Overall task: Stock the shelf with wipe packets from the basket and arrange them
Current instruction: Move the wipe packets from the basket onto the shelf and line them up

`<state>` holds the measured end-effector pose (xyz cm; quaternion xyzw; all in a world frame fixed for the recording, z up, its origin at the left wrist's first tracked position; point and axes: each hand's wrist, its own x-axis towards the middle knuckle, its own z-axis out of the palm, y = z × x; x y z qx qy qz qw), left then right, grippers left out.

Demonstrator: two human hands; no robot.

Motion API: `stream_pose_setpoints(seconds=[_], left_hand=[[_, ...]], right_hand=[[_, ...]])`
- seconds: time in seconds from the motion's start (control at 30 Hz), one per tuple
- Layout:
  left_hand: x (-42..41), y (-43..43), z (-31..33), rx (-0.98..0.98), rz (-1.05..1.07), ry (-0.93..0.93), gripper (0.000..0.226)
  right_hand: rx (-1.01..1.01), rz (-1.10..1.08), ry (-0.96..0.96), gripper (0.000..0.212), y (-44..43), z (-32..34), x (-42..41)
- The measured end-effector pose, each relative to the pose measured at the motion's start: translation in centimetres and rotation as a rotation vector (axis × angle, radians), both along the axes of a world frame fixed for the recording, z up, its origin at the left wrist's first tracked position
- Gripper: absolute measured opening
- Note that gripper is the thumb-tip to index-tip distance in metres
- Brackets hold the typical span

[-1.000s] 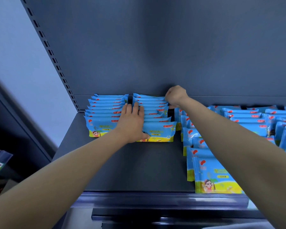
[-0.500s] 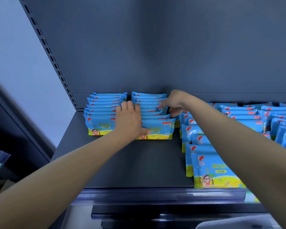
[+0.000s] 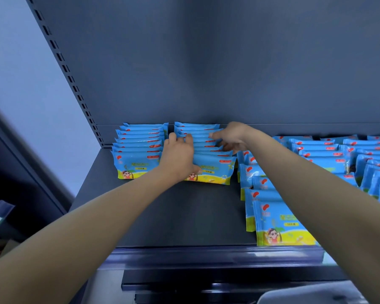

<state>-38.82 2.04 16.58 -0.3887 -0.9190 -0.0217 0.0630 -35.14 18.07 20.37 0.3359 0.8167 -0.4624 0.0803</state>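
Nearest the camera, a grey rounded edge [image 3: 316, 292] is showing at bottom right, too cropped to identify. Above it, the shelf [image 3: 184, 216] front lip is running across, with dark bare surface behind it. On the right, a row of wipe packets [image 3: 279, 222] is lying overlapped, running from the front edge toward the back; further rows [image 3: 338, 156] are sitting beside it to the right, partly hidden by the right forearm. Both bare arms are reaching in over the shelf. The left hand [image 3: 180, 156] is lying palm down, fingers together, pressing on the second stack [image 3: 208, 163] and overlapping the gap beside the left stack [image 3: 138, 154]. The right hand [image 3: 230, 137] is resting at the second stack's right rear edge, fingers loosely curled against the packet edges; whether it is clamping any packet is not visible. Both stacks are sitting against the back panel [image 3: 228, 62].
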Motion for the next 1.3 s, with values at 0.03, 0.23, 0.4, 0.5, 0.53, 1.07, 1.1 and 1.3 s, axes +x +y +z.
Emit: stream_pose_setpoints(seconds=[0.03,0.23,0.4,0.5,0.53,1.07,1.1,1.3], left_hand=[[0.0,0.0,-0.1,0.037,-0.003,-0.03,0.099],[0.5,-1.4,-1.4,0.124,-0.083,-0.063,0.073],[0.6,-2.1,-1.7,0.095,-0.147,0.072,0.063],[0.6,-2.3,-1.7,0.075,-0.149,0.096,0.06],[0.5,-2.2,-1.6,0.078,-0.144,0.097,0.06],[1.0,-2.5,-2.1,0.111,-0.153,0.109,0.067],[1.0,-2.6,-2.2,0.117,-0.165,0.105,0.065],[1.3,-2.2,-2.7,0.19,-0.144,0.052,0.053]], right_hand=[[0.003,0.0,-0.002,0.047,0.0,0.1,0.1],[0.134,0.018,0.015,0.021,-0.4,-0.3,0.1],[0.337,0.013,-0.01,0.022,-0.8,-0.5,-0.7],[0.323,-0.014,0.023,0.024,-0.7,-0.7,-0.8],[0.304,-0.021,0.04,0.027,-0.5,-0.8,-0.8],[0.25,0.136,-0.112,0.037,1.0,1.1,1.2],[0.212,0.177,-0.153,0.04,0.8,1.2,1.4],[-0.007,0.209,-0.062,0.017,0.5,0.6,1.9]])
